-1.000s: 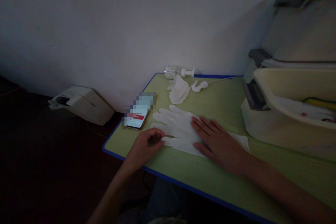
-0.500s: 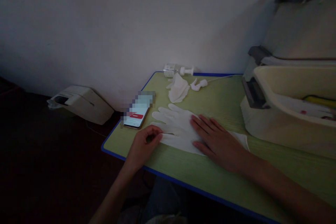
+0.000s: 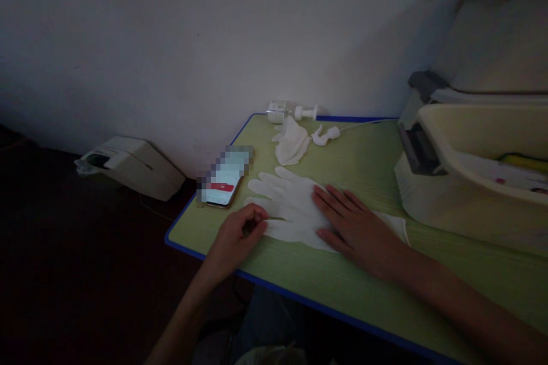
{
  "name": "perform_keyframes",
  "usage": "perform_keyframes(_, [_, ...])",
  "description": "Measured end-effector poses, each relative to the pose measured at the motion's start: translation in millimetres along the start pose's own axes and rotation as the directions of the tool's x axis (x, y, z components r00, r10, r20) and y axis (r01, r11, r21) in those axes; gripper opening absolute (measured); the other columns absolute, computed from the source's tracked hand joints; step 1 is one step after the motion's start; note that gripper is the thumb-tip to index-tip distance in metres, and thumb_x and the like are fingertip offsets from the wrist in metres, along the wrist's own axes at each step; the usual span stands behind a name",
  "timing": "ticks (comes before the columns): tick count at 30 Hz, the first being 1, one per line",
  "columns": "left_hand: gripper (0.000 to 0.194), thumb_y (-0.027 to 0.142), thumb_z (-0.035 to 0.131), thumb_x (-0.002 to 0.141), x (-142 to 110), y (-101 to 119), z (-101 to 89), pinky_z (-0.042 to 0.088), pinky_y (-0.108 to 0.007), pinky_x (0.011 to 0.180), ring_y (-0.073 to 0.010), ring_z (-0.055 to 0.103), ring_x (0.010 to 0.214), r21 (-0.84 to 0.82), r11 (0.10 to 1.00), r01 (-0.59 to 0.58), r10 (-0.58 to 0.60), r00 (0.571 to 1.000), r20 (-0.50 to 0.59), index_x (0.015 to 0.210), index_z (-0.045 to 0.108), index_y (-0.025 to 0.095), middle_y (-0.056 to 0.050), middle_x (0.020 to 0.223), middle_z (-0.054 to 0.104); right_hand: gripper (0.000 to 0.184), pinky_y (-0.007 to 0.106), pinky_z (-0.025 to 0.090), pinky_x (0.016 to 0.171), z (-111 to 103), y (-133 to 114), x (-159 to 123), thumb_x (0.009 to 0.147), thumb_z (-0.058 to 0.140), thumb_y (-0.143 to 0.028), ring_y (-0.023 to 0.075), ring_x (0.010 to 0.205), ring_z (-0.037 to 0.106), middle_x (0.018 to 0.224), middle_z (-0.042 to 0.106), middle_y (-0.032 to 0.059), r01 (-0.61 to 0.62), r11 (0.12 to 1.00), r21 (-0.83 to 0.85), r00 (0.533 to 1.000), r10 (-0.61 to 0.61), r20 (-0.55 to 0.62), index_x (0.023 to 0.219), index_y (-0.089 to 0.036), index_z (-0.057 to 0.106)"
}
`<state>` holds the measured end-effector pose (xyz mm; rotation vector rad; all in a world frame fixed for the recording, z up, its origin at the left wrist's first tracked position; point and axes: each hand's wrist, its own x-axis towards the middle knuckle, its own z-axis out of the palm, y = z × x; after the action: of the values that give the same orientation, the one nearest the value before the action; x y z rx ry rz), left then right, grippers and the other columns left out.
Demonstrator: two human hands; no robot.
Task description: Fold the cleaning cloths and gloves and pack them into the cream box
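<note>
A white glove (image 3: 285,205) lies flat on the green table (image 3: 265,265), its fingers spread to the left and its cuff to the right. My left hand (image 3: 240,234) pinches the tip of one glove finger, the one closest to me, between thumb and fingers. Flat across the palm of the glove rests my right hand (image 3: 357,228), fingers stretched out, covering part of it. Beyond it are a crumpled white glove (image 3: 291,142) and a small white curved piece (image 3: 326,135) whose kind I cannot make out.
A phone (image 3: 225,177) with a lit screen lies at the table's left edge. Against the wall, a clear pump bottle (image 3: 280,112) is on its side. An open cream storage box (image 3: 462,211) stands on the right. Left of the table, a white bin-like container (image 3: 137,165) sits lower down.
Both hands stay almost where they were on the glove. The left pinch has shifted very slightly to the right, and the whole view has moved a little.
</note>
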<state>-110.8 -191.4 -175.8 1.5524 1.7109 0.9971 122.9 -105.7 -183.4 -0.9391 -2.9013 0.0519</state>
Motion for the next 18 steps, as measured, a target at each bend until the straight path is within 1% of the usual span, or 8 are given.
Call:
perform_keyframes(2, [0.012, 0.027, 0.05, 0.078, -1.5, -0.8, -0.6, 0.039, -0.023, 0.063, -0.0124, 0.052, 0.065, 0.019, 1.0, -0.004, 0.004, 1.0, 0.017, 0.079, 0.057, 0.017, 0.002, 0.069, 0.056, 0.061, 0.053, 0.032, 0.106, 1.2, 0.3, -0.1, 0.093, 0.032, -0.046, 0.0316, 0.134, 0.03, 0.147, 0.029, 0.013, 0.002, 1.0, -0.005, 1.0, -0.002, -0.005, 0.14, -0.008, 0.034])
perform_keyframes(8, [0.02, 0.033, 0.045, 0.084, -3.3, 0.7, -0.2, 0.04, -0.024, 0.066, -0.0128, 0.054, 0.067, 0.017, 1.0, -0.012, 0.012, 1.0, -0.004, 0.081, 0.059, 0.018, 0.001, 0.071, 0.059, 0.061, 0.052, 0.032, 0.106, 3.3, 1.0, -0.8, 0.093, 0.03, -0.047, 0.0307, 0.134, 0.03, 0.147, 0.03, 0.013, 0.008, 1.0, -0.007, 0.999, -0.009, -0.031, 0.14, -0.008, 0.034])
perform_keyframes(11, [0.018, 0.033, 0.05, 0.081, -2.1, 1.3, 0.5, 0.04, -0.023, 0.063, -0.0129, 0.054, 0.065, 0.014, 1.0, 0.004, -0.003, 1.0, -0.024, 0.084, 0.059, 0.018, 0.001, 0.069, 0.058, 0.061, 0.052, 0.033, 0.106, 3.1, 0.9, -0.9, 0.093, 0.031, -0.046, 0.0306, 0.134, 0.031, 0.147, 0.03, 0.0131, 0.01, 1.0, -0.009, 0.999, -0.011, -0.03, 0.14, -0.008, 0.035])
perform_keyframes(14, [0.017, 0.03, 0.057, 0.074, -0.5, 1.4, 1.5, 0.037, -0.022, 0.057, -0.012, 0.05, 0.058, 0.017, 1.0, 0.021, -0.02, 0.999, -0.046, 0.085, 0.058, 0.018, 0.004, 0.062, 0.052, 0.061, 0.052, 0.033, 0.106, 2.2, 0.6, -1.2, 0.093, 0.031, -0.046, 0.0308, 0.133, 0.031, 0.147, 0.03, 0.0129, 0.009, 1.0, -0.02, 1.0, -0.01, -0.026, 0.14, -0.008, 0.035])
perform_keyframes(18, [0.018, 0.025, 0.056, 0.072, 0.2, 1.5, 3.0, 0.036, -0.022, 0.057, -0.0111, 0.047, 0.056, -0.016, 1.0, 0.016, -0.017, 0.997, -0.07, 0.088, 0.057, 0.018, 0.006, 0.06, 0.048, 0.061, 0.052, 0.033, 0.106, 1.6, 0.5, -1.6, 0.093, 0.03, -0.046, 0.031, 0.133, 0.032, 0.147, 0.03, 0.0131, 0.011, 1.0, -0.021, 1.0, -0.012, -0.026, 0.14, -0.007, 0.035])
